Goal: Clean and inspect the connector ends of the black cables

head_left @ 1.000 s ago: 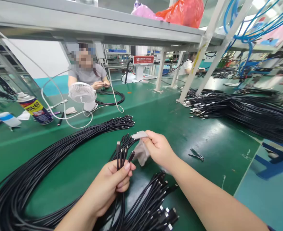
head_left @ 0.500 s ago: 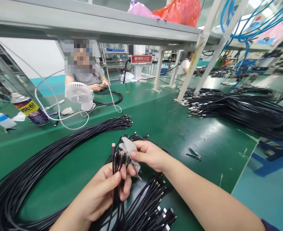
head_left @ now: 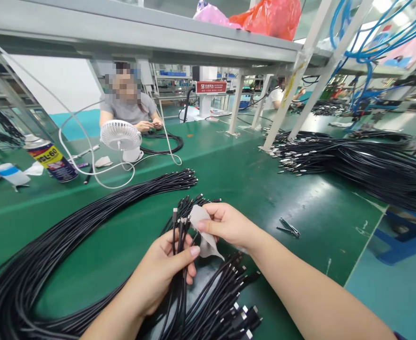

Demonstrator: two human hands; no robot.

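Observation:
My left hand (head_left: 174, 262) is closed around several black USB cables (head_left: 180, 238), their plugs sticking up above the fingers. One plug with a bright metal tip stands higher than the others. In my right hand (head_left: 225, 224) a pale grey cloth (head_left: 205, 236) is pinched between thumb and fingers, close against the plugs. Part of the cloth hangs down beside my left thumb. Below my hands lies a bundle of black cables (head_left: 218, 295) with metal-tipped plugs. A long curved bundle of cables (head_left: 87, 226) sweeps across the left of the green table (head_left: 264, 278).
A white fan (head_left: 121, 137) and a spray can (head_left: 52, 158) stand at the back left, near a looping white cord. Nail clippers (head_left: 288, 228) lie to the right. A big cable pile (head_left: 356, 163) rests farther right. Across the table sits a co-worker (head_left: 130, 108).
The cloth and my right hand have shifted slightly, and more of the cloth hangs down. My left thumb has moved right across the cables. The camera view has turned a little left.

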